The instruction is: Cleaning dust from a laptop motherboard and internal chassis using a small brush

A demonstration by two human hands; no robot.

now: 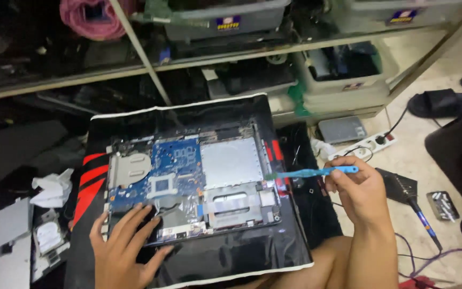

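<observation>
Blue plastic catches the eye first: a slim brush [313, 172] pinched between the fingers of the right hand [360, 194], its tip touching the right edge of an opened laptop base [193, 182]. That base, blue circuit board exposed, lies on a black mat [231, 251] across the person's lap. The left hand [124, 249] rests flat, fingers spread, on the base's near left corner, gripping nothing. A white power strip [367, 144] lies on the floor nearby.

One opened laptop chassis [193, 182] lies on one black mat [231, 251], with one blue pry tool [316, 172], two hands, one white power strip [364, 145] right, two black sandals far right and three grey bins far
</observation>
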